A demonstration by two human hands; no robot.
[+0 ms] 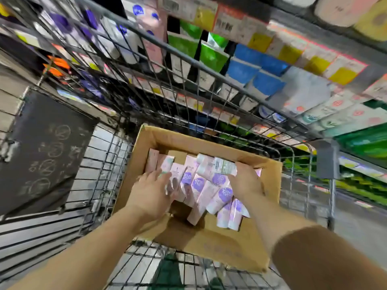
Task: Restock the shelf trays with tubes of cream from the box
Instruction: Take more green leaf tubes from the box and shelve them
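- Head view: a cardboard box (209,245) sits in a wire trolley (146,65) drawn up to the store shelves (261,65); pink tubes of cream (211,191) with purple roundels lie loose and overlapping inside it.
- The left hand (150,193) reaches in with fingers outstretched onto the tubes at the box's left side, its grip not closed on anything.
- The right hand (247,181) curls its grip round a small bundle of tubes (215,165) near the far wall.
- The tubes look light, soft-walled and glossy, so likely slippery; several are best gathered side by side across their middles, not by cap or crimp.
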